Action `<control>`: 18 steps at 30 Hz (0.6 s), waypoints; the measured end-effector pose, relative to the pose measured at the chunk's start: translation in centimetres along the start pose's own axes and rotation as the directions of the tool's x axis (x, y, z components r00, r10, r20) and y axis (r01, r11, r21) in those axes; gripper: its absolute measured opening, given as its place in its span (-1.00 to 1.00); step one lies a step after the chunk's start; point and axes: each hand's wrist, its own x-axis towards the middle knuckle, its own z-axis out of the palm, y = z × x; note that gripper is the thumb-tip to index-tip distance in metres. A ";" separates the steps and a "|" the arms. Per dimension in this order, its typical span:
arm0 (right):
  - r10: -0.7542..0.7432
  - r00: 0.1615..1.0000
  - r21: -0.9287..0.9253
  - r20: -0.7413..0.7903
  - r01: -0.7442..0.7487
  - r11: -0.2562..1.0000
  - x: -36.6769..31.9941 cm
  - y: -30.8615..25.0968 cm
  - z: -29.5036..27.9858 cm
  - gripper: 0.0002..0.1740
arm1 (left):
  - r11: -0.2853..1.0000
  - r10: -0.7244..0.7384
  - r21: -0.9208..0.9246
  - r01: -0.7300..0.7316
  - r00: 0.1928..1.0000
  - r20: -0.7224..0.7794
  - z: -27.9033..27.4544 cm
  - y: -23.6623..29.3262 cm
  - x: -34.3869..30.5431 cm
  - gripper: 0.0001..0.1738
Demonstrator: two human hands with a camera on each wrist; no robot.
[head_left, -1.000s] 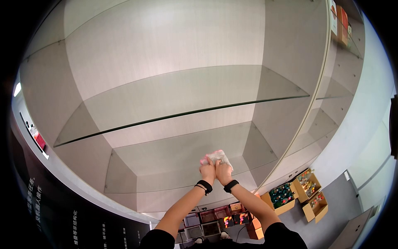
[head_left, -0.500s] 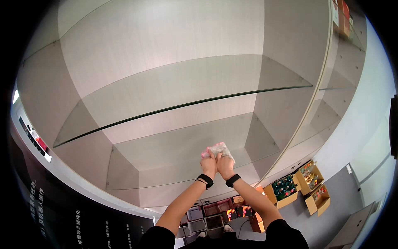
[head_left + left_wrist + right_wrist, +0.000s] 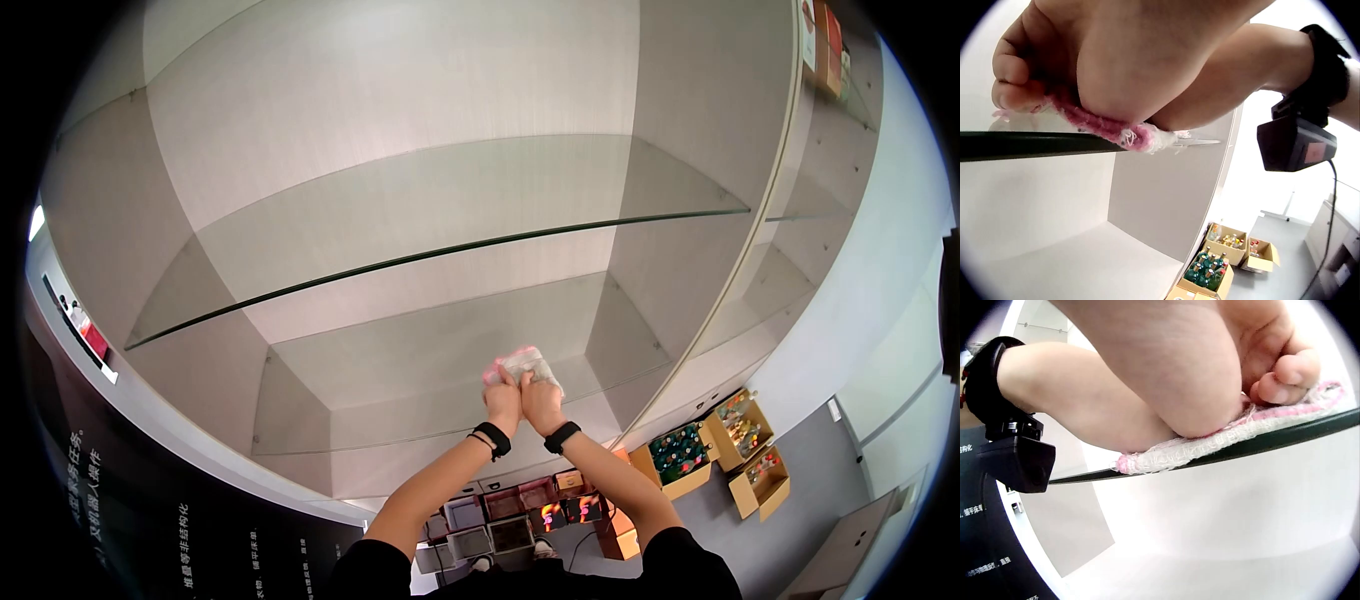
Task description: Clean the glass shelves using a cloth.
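A folded white cloth with pink edging (image 3: 530, 360) lies on the lower glass shelf (image 3: 400, 378), close to its front edge. Side by side on it are my left hand (image 3: 503, 402) and right hand (image 3: 543, 404), arms stretched forward. In the left wrist view, curled fingers (image 3: 1015, 84) grip the pink border of the cloth (image 3: 1107, 128), right over the dark glass edge. The right wrist view shows the other hand's fingers (image 3: 1288, 378) bent down onto the cloth (image 3: 1191, 449), with the heel of the palm pressing it.
Another glass shelf (image 3: 440, 215) spans the cabinet above my hands. The cabinet's side panel (image 3: 690, 130) rises at the right. On the floor stand cardboard boxes, one with green bottles (image 3: 680, 455), and several bins (image 3: 465, 515) near the feet. A black printed panel (image 3: 200, 540) is at lower left.
The head view has shifted slightly, so the shelves sit a little higher in it. Both hands stay on the cloth at about the same part of the shelf.
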 end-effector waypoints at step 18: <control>0.025 0.996 0.031 0.087 -0.028 0.999 0.9 -0.2 -0.3 -0.58 | 0.994 -0.009 -0.110 0.014 0.999 0.050 -0.4 -0.5 0.9 -0.25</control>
